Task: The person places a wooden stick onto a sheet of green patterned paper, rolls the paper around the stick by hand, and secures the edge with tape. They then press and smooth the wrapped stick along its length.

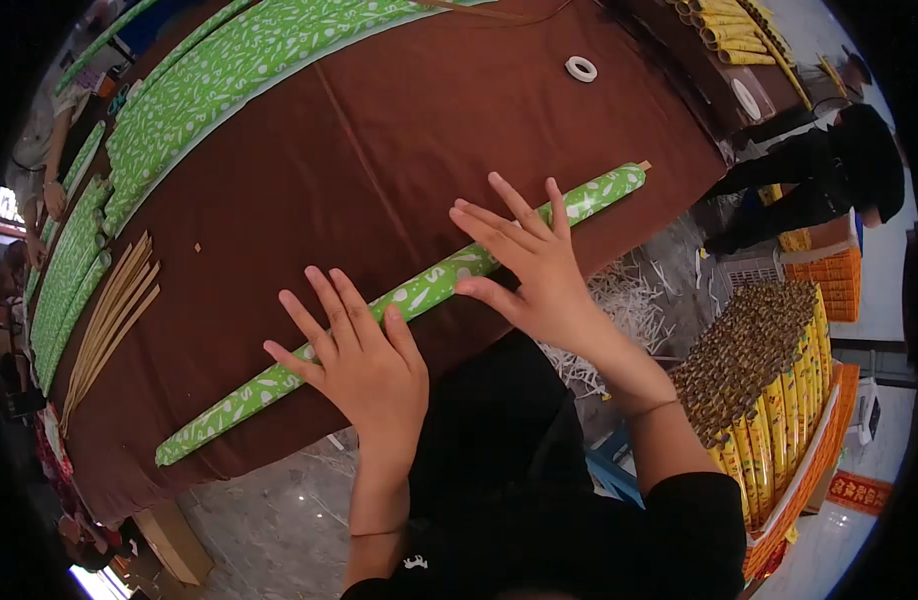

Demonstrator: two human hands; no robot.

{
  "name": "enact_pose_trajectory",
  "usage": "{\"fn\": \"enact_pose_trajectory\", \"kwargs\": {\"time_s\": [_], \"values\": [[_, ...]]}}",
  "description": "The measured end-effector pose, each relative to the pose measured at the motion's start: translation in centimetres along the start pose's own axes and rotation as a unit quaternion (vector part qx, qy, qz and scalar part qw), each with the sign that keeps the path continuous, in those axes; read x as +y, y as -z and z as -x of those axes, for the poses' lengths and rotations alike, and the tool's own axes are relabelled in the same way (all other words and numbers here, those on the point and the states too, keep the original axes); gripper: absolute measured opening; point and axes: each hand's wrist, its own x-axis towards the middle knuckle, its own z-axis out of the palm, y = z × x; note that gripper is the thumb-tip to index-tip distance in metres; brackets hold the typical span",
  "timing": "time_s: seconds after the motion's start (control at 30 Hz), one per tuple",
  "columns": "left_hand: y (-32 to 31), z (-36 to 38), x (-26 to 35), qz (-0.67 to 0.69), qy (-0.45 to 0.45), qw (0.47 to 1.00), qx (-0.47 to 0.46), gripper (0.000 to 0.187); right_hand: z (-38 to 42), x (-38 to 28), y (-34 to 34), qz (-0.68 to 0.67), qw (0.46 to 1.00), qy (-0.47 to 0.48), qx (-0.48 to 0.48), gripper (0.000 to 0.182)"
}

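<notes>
A long green roll of wrapping paper (419, 294) with a white pattern lies slantwise along the near edge of the brown-covered table (279, 190). From its far right end pokes the tip of a thin wooden strip (646, 165). My left hand (364, 365) rests on the roll left of its middle, fingers spread. Further right along it lies my right hand (539, 270), also flat with fingers apart. Neither hand is wrapped round the roll. Parts of the roll are hidden beneath both hands.
Green patterned sheets (229, 90) cover the table's far left, with finished-looking green rolls (67, 300) and thin wooden strips (114, 320) nearby. A white tape roll (581, 69) sits at the back. Yellow rolls (779, 420) fill an orange crate at right. People stand left and right.
</notes>
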Motion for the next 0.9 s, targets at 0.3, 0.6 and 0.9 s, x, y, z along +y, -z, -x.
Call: {"fn": "enact_pose_trajectory", "kwargs": {"time_s": [0.3,0.6,0.9], "values": [[-0.9,-0.4,1.1,0.019,-0.009,1.000,0.001,0.052,-0.3,-1.5,-1.9,0.019,0.996,-0.086,0.031,0.065],[-0.7,-0.6,1.0,0.017,-0.013,1.000,-0.007,0.053,-0.3,-1.0,0.0,-0.084,0.992,-0.089,0.016,0.073],[-0.9,-0.7,0.9,0.021,-0.017,1.000,0.000,0.052,-0.4,-0.5,-0.7,-0.084,0.994,-0.072,0.014,0.071]]}}
